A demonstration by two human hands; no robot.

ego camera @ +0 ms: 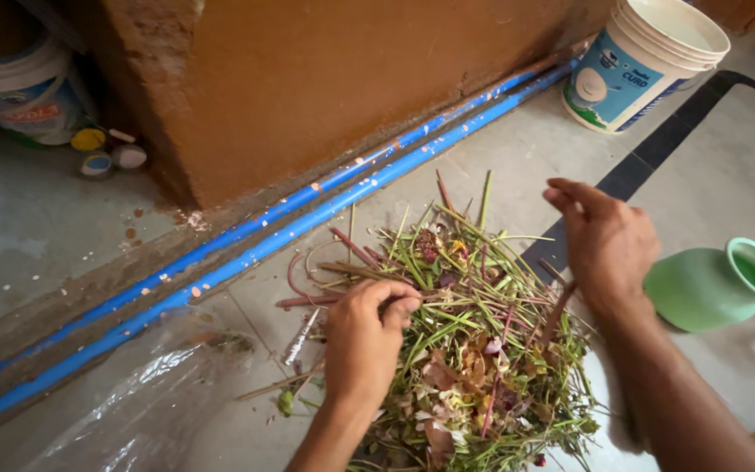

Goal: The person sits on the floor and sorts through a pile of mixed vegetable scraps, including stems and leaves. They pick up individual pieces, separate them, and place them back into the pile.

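Resting on grey floor (500,149), stems (474,332) beside orange wall (325,79)

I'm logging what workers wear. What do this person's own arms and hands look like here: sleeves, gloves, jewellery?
Both are bare: the left hand and right hand wear no gloves, rings, watch or bracelet, and no sleeve covers either forearm as far as the picture shows.
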